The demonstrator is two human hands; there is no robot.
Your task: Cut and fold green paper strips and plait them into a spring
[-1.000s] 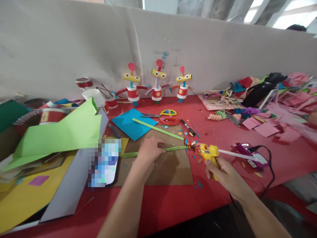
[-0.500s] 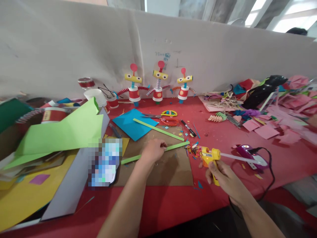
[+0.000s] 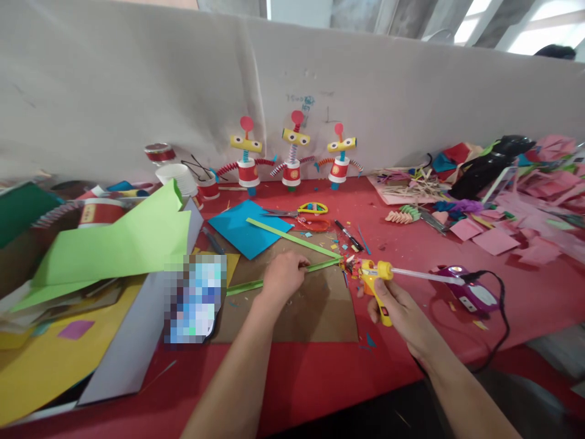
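Note:
My right hand (image 3: 397,308) is wrapped round the handle of a yellow hot glue gun (image 3: 375,285), a clear glue stick (image 3: 423,275) poking from its back. The gun's nozzle, crusted with colourful paper scraps, meets the right end of a green paper strip (image 3: 322,266). My left hand (image 3: 286,274) pinches that strip near its middle, over a brown cardboard sheet (image 3: 315,317). A second green strip (image 3: 292,236) slants from a blue paper square (image 3: 247,228) towards the nozzle.
Scissors (image 3: 313,208) and a black marker (image 3: 350,236) lie behind the cardboard. Three paper-cup robots (image 3: 291,174) stand by the wall. At left are a blurred-out phone (image 3: 196,299) and a box of paper (image 3: 123,341); at right, a purple power strip (image 3: 470,296) with a black cord.
My right hand has brought the glue gun left, so its nozzle now reaches the strip's end. The held strip looks slightly tilted. My left hand has barely moved.

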